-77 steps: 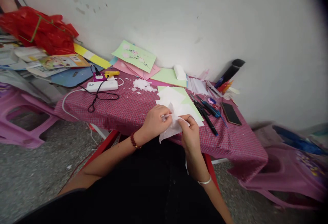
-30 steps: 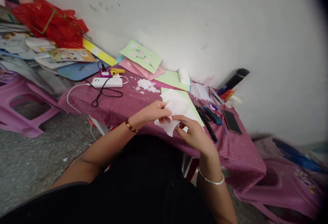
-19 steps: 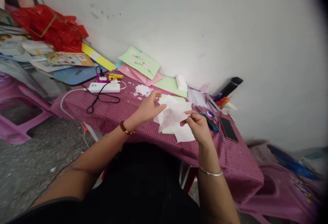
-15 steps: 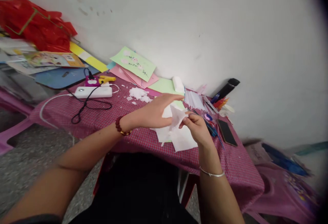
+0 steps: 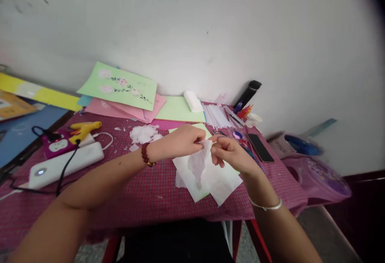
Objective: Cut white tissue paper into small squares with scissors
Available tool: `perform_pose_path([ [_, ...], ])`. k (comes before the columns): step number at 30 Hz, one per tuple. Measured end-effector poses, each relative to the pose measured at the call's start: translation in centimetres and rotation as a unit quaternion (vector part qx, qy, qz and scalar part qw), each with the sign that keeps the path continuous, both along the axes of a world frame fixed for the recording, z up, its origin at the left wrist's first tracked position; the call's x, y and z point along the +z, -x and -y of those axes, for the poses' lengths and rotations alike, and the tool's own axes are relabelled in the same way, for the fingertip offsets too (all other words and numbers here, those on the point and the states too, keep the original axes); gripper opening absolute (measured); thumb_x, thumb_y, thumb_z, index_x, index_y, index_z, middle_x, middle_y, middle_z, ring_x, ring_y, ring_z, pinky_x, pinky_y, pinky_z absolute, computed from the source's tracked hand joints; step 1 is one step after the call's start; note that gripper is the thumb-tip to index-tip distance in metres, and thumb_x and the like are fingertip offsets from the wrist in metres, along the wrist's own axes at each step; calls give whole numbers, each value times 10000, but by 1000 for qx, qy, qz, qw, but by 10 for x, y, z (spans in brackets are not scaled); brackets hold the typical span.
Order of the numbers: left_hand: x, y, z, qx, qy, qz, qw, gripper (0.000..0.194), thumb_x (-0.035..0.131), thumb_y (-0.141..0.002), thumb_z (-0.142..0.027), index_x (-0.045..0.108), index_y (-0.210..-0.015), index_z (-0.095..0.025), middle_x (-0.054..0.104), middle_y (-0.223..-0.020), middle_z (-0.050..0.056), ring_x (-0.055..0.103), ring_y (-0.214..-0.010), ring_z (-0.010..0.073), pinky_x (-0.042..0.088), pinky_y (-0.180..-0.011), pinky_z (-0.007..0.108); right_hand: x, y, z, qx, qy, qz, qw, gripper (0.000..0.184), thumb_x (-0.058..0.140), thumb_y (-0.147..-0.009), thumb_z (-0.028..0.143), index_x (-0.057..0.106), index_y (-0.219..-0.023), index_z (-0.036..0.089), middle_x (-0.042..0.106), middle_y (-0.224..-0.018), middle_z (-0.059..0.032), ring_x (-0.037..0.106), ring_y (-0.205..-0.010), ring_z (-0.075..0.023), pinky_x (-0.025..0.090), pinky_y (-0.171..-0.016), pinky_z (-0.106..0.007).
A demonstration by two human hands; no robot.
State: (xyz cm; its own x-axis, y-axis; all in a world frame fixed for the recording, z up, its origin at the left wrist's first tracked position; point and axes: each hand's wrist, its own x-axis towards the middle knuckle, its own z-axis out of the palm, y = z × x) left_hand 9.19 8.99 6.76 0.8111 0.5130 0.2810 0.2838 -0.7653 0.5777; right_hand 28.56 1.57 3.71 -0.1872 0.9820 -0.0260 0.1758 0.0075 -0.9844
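My left hand (image 5: pixel 185 140) pinches the upper edge of a thin white tissue paper (image 5: pixel 197 166), which hangs down from its closed fingers. Just to the right, my right hand (image 5: pixel 230 152) has loosely bent, parted fingers. Its index fingertip touches the top of the tissue, and no firm grip shows. Beneath both hands, white paper sheets (image 5: pixel 224 184) lie overlapping on light green paper. A heap of torn white paper pieces (image 5: pixel 144 133) lies left of my left hand.
Left are a yellow glue gun (image 5: pixel 86 128), a purple socket block (image 5: pixel 58 145) and a white power bank (image 5: pixel 67 164) with cords. A green flower card (image 5: pixel 120 86) rests on pink papers behind. Right are white sticks (image 5: pixel 216 116), a phone (image 5: pixel 260 147) and a black tube (image 5: pixel 248 93).
My left hand has gone from spread fingers to a pinch on the tissue. My right hand has loosened its pinch. The view has shifted right and closer to the table.
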Motion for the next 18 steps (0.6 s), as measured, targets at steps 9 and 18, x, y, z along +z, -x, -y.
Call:
perform_pose_path([
  [9,8,-36,-15,-116,-194,-60,972,297,457,-925,-220,573,-656,-172,604,-706,40,547,-705,161,404,-678,282,-6,-36,-3,-197,-94,-117,969,184,680,-784,315,581,-683,197,626,-578,42,499,-379,-76,424,-406,-215],
  [18,-19,-16,51,158,-230,6,960,277,574,-861,-258,628,-1132,-234,668,-1139,88,591,-1084,228,423,-990,391,-28,-84,-48,1,-84,-235,968,97,712,-747,306,645,-774,241,581,-692,49,541,-575,-102,448,-540,-220],
])
